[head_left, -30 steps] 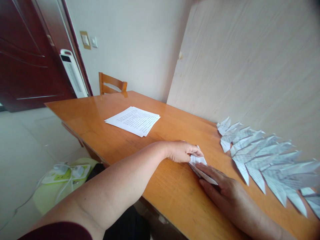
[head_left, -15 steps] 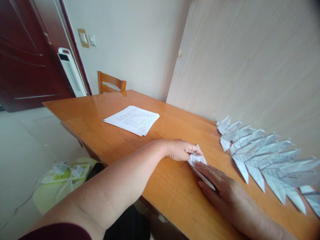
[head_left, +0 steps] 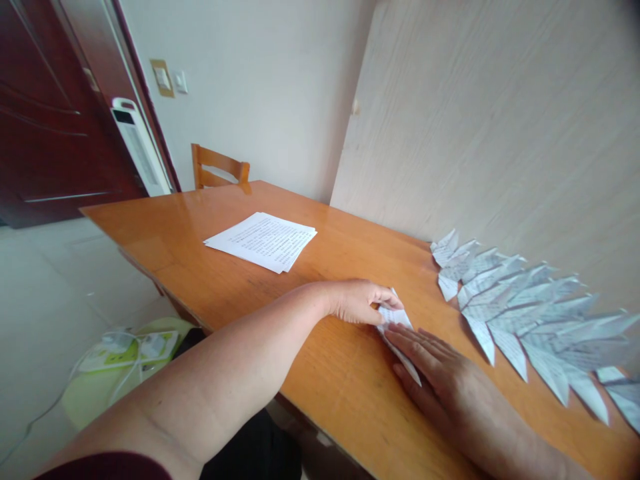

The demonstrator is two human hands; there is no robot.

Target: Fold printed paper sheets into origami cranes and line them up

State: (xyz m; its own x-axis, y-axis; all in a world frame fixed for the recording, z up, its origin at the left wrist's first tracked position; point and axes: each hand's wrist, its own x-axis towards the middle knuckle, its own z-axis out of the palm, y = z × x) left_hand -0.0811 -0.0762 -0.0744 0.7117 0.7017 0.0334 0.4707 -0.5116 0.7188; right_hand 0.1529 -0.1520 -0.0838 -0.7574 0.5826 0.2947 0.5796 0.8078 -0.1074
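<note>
A small printed sheet, folded into a narrow pointed strip (head_left: pixel 399 319), lies on the wooden table. The fingers and thumb of my left hand (head_left: pixel 361 301) close around its far end. My right hand (head_left: pixel 445 367) rests flat over the near part, fingers stretched out side by side and pressing on the paper. The palm side of the right hand and the paper under it are hidden. Several folded paper pieces (head_left: pixel 520 300) with upright points stand fitted together in a row to the right.
A stack of printed sheets (head_left: pixel 263 240) lies farther off on the table (head_left: pixel 165 227). Behind it are a wooden chair (head_left: pixel 217 163) and a wall. A pale board (head_left: pixel 475 133) rises along the right side. At lower left, a power strip (head_left: pixel 127 353) with cables sits on a stool.
My right hand has shifted slightly along the folded strip, and its fingers now lie flatter. The left hand keeps its hold. The whole view has moved a little.
</note>
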